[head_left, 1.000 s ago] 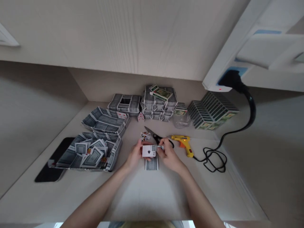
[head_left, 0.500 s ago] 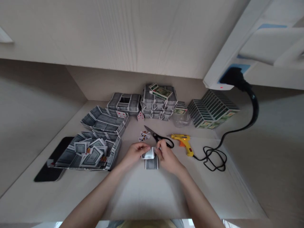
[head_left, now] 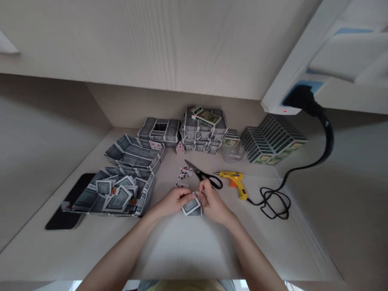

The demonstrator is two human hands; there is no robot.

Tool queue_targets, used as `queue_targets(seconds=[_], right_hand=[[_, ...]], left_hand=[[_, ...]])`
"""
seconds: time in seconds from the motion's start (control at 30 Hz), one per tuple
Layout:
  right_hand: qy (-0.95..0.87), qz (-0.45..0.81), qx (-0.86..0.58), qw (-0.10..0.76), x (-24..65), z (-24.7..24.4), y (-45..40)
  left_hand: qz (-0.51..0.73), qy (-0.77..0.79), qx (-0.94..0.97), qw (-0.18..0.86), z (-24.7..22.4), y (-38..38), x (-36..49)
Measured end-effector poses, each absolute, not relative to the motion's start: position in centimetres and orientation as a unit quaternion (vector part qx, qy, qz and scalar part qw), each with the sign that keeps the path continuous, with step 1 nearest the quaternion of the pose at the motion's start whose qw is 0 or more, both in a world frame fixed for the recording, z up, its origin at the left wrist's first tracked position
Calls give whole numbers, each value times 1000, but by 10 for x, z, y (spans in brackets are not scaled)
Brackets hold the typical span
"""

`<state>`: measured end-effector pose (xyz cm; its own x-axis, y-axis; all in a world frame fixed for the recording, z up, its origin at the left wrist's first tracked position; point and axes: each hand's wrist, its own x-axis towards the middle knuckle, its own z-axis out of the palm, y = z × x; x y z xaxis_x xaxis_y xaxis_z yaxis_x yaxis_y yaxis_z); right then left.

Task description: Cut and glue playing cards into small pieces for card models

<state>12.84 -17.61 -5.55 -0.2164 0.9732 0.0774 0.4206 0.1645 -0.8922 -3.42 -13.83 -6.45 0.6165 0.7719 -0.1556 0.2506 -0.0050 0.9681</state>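
Observation:
Between my left hand (head_left: 171,203) and my right hand (head_left: 212,201) a blue-grey-backed playing card (head_left: 190,206) tilts, back up, with the fingers of both hands pinching its upper edge. Under it, a second playing card (head_left: 195,211) lies flat on the pale desk (head_left: 182,246), partly hidden. Just above my left fingers sit small cut card pieces (head_left: 184,173). Black-handled scissors (head_left: 204,176) lie open beyond my right hand, and a yellow glue gun (head_left: 235,180) lies to their right.
To the left stands a tray built of cards (head_left: 115,194) holding loose cards, over a black tablet or phone (head_left: 65,218). Card-built boxes (head_left: 159,130) and stacks (head_left: 203,129) line the back. A stepped row of card packs (head_left: 269,140) and a black cord (head_left: 273,202) lie right.
The card between my hands has turned from lying level to a tilted position and dropped closer to the card on the desk. Its back now faces up. Both hands have moved slightly closer together.

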Motion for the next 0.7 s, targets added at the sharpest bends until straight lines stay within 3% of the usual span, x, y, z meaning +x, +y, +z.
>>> queue_targets(seconds=[0.7], right_hand=[[-589,501,-492,401,132,-55,-169]], left_hand=[[245,369,691,572,-76,-144,-31]])
